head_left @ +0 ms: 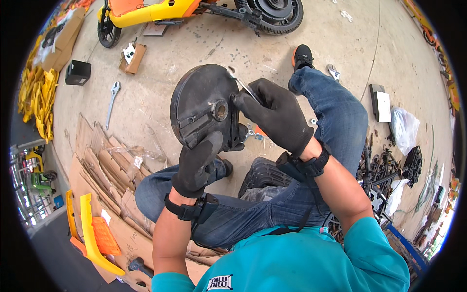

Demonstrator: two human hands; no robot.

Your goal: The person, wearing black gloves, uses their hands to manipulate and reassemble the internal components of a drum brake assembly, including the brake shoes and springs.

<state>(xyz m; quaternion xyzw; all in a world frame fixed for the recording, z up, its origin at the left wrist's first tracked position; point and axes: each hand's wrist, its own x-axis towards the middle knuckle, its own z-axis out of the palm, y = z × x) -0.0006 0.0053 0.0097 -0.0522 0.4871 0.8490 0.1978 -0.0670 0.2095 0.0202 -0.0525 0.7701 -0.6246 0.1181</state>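
Note:
A round black brake backing plate (197, 92) is raised in front of me, tilted, with a metal-lined hole near its lower right. My left hand (198, 163), in a black glove, is closed on its lower edge. My right hand (278, 116), gloved alike, grips a thin silver wrench (243, 84) at the plate's right edge. The wrench's far end reaches past the upper right rim. Whether it touches a fastener I cannot tell. Some of my right fingers are hidden behind the glove's back.
A yellow scooter (160, 12) lies across the far floor. To the left are an adjustable wrench (113, 103), a black box (78, 72) and flattened cardboard (104, 168). Piled metal parts (384, 168), a plastic bag (404, 127) and a white box (383, 106) lie to the right.

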